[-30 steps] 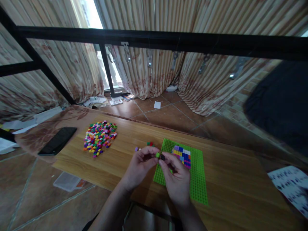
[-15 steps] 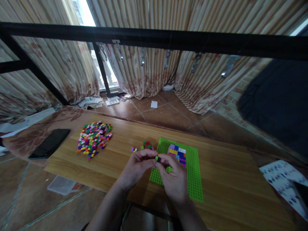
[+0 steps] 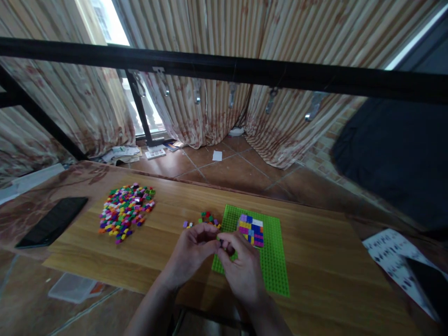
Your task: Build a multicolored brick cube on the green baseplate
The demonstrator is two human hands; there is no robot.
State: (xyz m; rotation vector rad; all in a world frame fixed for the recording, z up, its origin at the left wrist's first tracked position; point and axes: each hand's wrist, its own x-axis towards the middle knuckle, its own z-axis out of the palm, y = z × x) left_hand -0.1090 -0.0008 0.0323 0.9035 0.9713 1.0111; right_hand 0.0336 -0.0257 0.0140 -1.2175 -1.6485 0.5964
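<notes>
My left hand (image 3: 192, 254) and my right hand (image 3: 243, 268) meet fingertip to fingertip over the left part of a green baseplate (image 3: 275, 261). Between their pinched fingers sits a small toy brick (image 3: 220, 242), dark with a bit of green; fingers hide most of it. Just beyond my right hand, a square patch of multicoloured bricks (image 3: 251, 228) stands on the baseplate. Several loose bricks (image 3: 206, 217) lie on the wood past my left hand, beside the plate's left edge.
A large heap of coloured bricks (image 3: 128, 207) covers the left of the wooden table (image 3: 325, 261). Farther left lies a black phone (image 3: 52, 221). A clear plastic box (image 3: 72, 287) is below the table edge. A printed sheet (image 3: 395, 261) lies at the right, and a black rail (image 3: 217, 67) crosses ahead.
The whole view has shifted, so the table things appear farther left. Both hands stay together at the small brick, which now shows less green between the fingertips.
</notes>
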